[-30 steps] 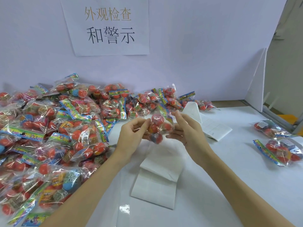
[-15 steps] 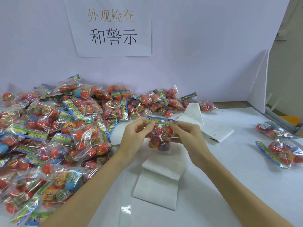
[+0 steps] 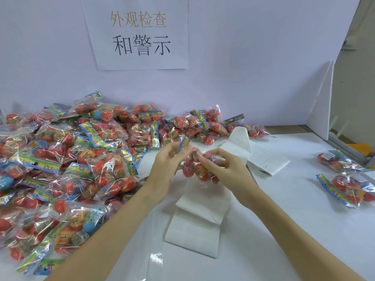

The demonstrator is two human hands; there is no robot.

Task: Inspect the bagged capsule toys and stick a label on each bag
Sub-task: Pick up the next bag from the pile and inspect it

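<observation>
- A person is holding one clear bag of capsule toys (image 3: 195, 166) up off the white table (image 3: 284, 230), between both hands, in the middle of the view.
- The left hand (image 3: 165, 173) is pinching the bag's colourful header strip (image 3: 185, 143) between thumb and fingertips, at the bag's upper left end.
- The right hand (image 3: 227, 173) is curling its fingers round the bag's lower right part, with the thumb pressing on the red capsules inside.
- The bag's long axis is running on a slant, from the header at upper left down to the capsule end at lower right, so the broad face is turning towards the camera. This part is slightly blurred.
- The label sheets (image 3: 197, 226) are lying flat on the table directly below the bag and nearer the person; judging from this, the right hand is the closer one for peeling a label, while the left hand is keeping the bag raised.
- A second folded stack of label sheets (image 3: 263, 159) is lying beyond the right hand, further back on the table.
- A large heap of bags (image 3: 81, 159) is covering the table to the left, close beside the left forearm.
- Two bags (image 3: 345, 175) are lying well apart on the far right, each with a white label showing.
- A paper sign (image 3: 138, 33) with Chinese characters is hanging on the back wall.
- The step in hand seems to be inspection; no label is visible on the held bag yet.
</observation>
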